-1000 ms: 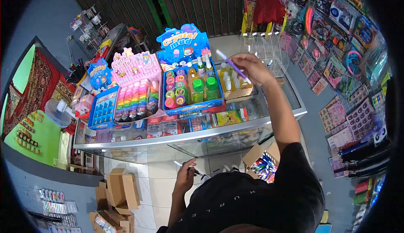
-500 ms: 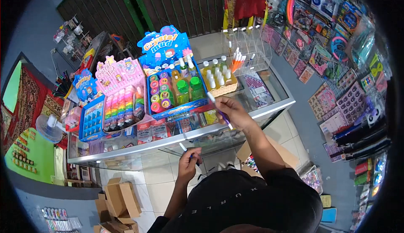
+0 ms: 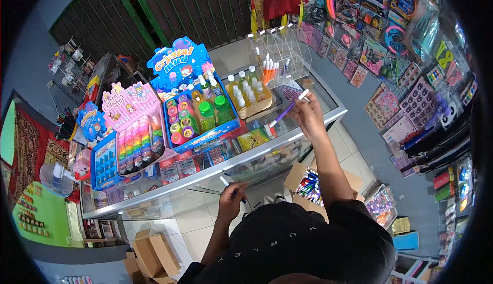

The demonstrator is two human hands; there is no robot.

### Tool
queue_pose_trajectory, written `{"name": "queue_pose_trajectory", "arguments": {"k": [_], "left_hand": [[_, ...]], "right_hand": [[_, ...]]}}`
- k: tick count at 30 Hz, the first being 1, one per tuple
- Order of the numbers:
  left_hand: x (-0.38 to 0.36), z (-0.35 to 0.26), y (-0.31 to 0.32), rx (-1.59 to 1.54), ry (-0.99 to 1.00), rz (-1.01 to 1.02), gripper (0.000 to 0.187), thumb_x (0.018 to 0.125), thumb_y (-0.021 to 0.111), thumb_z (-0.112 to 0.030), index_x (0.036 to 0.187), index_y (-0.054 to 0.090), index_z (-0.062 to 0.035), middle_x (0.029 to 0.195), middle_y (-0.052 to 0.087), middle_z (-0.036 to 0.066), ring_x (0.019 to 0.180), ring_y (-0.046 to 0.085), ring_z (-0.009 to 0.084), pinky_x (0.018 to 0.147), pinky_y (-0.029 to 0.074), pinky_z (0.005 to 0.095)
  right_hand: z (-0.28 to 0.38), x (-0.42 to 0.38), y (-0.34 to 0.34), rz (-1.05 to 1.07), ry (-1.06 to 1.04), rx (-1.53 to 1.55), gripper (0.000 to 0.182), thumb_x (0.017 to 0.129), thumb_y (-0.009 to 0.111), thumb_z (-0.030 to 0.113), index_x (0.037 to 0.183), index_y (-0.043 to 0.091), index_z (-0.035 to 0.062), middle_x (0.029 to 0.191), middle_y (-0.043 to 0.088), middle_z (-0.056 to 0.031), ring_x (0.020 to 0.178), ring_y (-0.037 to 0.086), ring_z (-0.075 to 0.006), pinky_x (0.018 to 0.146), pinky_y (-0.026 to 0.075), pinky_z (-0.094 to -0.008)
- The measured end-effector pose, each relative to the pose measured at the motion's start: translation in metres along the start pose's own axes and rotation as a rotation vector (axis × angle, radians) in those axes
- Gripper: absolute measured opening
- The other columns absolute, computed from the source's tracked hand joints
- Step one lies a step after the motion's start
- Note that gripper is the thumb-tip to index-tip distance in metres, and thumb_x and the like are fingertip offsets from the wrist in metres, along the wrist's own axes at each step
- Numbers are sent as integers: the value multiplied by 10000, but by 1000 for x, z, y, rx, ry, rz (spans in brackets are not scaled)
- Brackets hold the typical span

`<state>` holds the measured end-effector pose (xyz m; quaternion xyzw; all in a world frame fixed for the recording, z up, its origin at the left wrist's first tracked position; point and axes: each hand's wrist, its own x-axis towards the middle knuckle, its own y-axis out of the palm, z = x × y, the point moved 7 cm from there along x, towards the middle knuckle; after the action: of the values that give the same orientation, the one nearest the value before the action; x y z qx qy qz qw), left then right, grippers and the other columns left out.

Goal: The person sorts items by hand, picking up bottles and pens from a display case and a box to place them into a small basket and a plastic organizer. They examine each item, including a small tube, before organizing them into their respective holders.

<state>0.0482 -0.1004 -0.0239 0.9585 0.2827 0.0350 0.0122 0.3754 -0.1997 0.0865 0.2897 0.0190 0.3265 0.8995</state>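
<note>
Over the glass counter, my right hand [image 3: 311, 115] pinches a slim purple marker [image 3: 285, 112] near its white-capped end. The marker slants down to the left, its other end above the counter's front edge. Lower down, my left hand [image 3: 229, 202] is closed around a dark blue marker with a white cap [image 3: 224, 181], and fingers cover most of its body. Beyond my right hand stands a clear acrylic rack [image 3: 295, 53] with several orange white-capped markers [image 3: 269, 70] upright in it. An open carton of mixed-colour markers [image 3: 310, 186] sits below my right forearm.
A basket of small bottles [image 3: 257, 108] and a blue Crystal Mud display box [image 3: 205, 134] stand on the counter [image 3: 215, 166]. Left of them is a pink display box [image 3: 131, 102]. Packaged toys [image 3: 382, 63] hang along the right wall. Another carton [image 3: 154, 250] lies on the floor.
My right hand has moved right, away from the bottle basket toward the acrylic rack, and the purple marker has swung so its white cap points up right. The left hand keeps its hold. The view has shifted.
</note>
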Motion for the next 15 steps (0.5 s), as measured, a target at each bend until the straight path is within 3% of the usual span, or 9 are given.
{"name": "queue_pose_trajectory", "arguments": {"k": [6,13,15], "left_hand": [[0,-1,-4,58,36,16,148,969,513,1,1088,601,11,998,602,89,744,600,137,677,500,270],[-10,4,-19,54,42,-23,168,969,527,-22,1101,626,7,967,601,80,752,590,125,676,490,258],[-12,7,-23,44,23,-44,170,968,523,-17,1102,625,6,959,602,79,752,589,126,678,488,257]], "right_hand": [[0,0,-20,-152,-69,-99,379,907,545,-46,1223,367,61,932,623,-77,789,640,-170,653,569,-333],[55,34,-29,-290,-363,-259,350,905,614,-24,1172,394,29,921,603,-91,789,678,-212,747,599,-338],[73,43,-24,-300,-492,-243,330,906,632,3,1150,411,16,954,592,-100,795,681,-204,709,592,-300]]}}
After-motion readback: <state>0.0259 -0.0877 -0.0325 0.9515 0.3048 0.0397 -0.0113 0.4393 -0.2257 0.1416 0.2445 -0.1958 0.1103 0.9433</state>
